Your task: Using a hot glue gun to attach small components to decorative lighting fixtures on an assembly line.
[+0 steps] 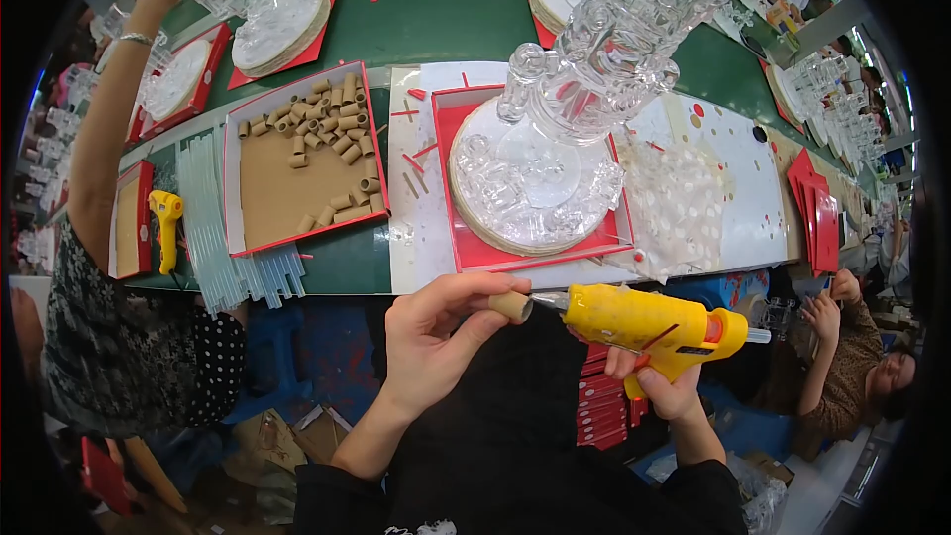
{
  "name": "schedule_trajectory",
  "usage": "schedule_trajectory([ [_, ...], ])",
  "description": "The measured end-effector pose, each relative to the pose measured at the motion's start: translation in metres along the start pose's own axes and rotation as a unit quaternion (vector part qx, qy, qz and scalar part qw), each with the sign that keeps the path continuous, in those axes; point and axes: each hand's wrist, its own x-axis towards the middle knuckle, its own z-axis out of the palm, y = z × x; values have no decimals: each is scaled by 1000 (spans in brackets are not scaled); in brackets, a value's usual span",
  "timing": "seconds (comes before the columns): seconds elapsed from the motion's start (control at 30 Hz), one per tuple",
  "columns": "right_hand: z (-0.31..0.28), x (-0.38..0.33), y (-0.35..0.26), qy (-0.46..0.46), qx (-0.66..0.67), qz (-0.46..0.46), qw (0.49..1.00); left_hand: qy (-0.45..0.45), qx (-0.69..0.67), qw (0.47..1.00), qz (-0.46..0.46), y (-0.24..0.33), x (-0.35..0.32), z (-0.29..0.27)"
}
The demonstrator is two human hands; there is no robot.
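Observation:
Between the thumb and fingers of my left hand (pixel 433 332) is a short brown cardboard tube (pixel 507 306), its open end turned to the right. My right hand (pixel 666 391) grips a yellow hot glue gun (pixel 634 319), a clear glue stick (pixel 758 335) poking from its back. The metal nozzle (pixel 551 299) points left, right by the tube's open end; I cannot tell if they touch. Beyond my hands, a tall clear ornate piece (pixel 619 50) rises over a round white disc (pixel 535 173) bearing crumpled clear pieces, inside a red box tray (pixel 470 248).
On the left, a red-rimmed box (pixel 263 213) holds many cardboard tubes, beside a bundle of clear glue sticks (pixel 203 218) and another yellow glue gun (pixel 166 228). A person's arm (pixel 104 139) reaches across there. Red flat pieces (pixel 814 208) lie right; another person (pixel 842 357) works nearby.

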Motion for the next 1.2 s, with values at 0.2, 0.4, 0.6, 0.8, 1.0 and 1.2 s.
schedule_trajectory([
  [0.2, 0, -1, -2, -2, -1, 9, 1000, -10, -31, 999, -10, 0, 0, 0],
  [0.4, -1, -1, 0, -8, -3, 5, 1000, 2, -16, 1000, -10, 0, 1, 1],
  [0.6, 0, -3, 1, -3, 3, 5, 1000, 1, -17, 1000, -4, 1, 1, 0],
  [0.8, 0, -5, 5, -9, -28, -1, 1000, -7, -64, 998, -17, -3, 0, -3],
  [1.0, 3, -5, 1, -10, 7, 4, 1000, 4, -36, 999, -5, -2, -2, 0],
  [1.2, 3, -7, 1, -8, 15, 22, 1000, 11, -35, 999, -14, 1, 1, 1],
])
